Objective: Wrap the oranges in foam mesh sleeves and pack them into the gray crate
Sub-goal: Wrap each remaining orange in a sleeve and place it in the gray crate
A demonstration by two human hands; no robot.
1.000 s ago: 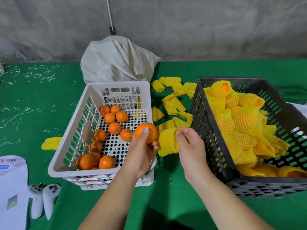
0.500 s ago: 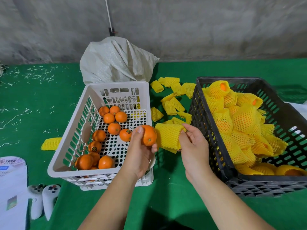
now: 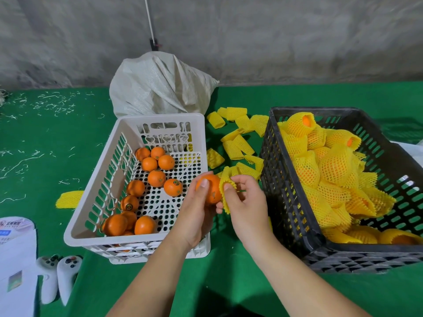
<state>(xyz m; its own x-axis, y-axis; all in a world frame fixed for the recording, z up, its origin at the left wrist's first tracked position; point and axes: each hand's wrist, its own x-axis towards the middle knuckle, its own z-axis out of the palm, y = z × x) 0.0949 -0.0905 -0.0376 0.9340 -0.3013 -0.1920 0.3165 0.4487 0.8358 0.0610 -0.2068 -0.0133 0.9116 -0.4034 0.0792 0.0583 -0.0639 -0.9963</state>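
My left hand (image 3: 196, 211) grips a bare orange (image 3: 211, 191) between the two crates. My right hand (image 3: 246, 202) pinches a yellow foam mesh sleeve (image 3: 225, 181), whose open end touches the orange's right side. Several unwrapped oranges (image 3: 156, 178) lie in the white crate (image 3: 103, 181) on the left. The gray crate (image 3: 281, 179) on the right holds a heap of wrapped oranges (image 3: 329, 170). Loose empty sleeves (image 3: 238, 145) are scattered on the green cloth between the crates.
A white woven sack (image 3: 160, 88) stands behind the white crate. One flat sleeve (image 3: 68, 199) lies left of that crate. Two white controllers (image 3: 59, 275) and a printed white sheet (image 3: 16, 259) sit at the front left. A concrete wall rises behind.
Both hands have come together. The sleeve, held apart from the orange before, now meets the orange's right side, with my right fingers spreading its opening.
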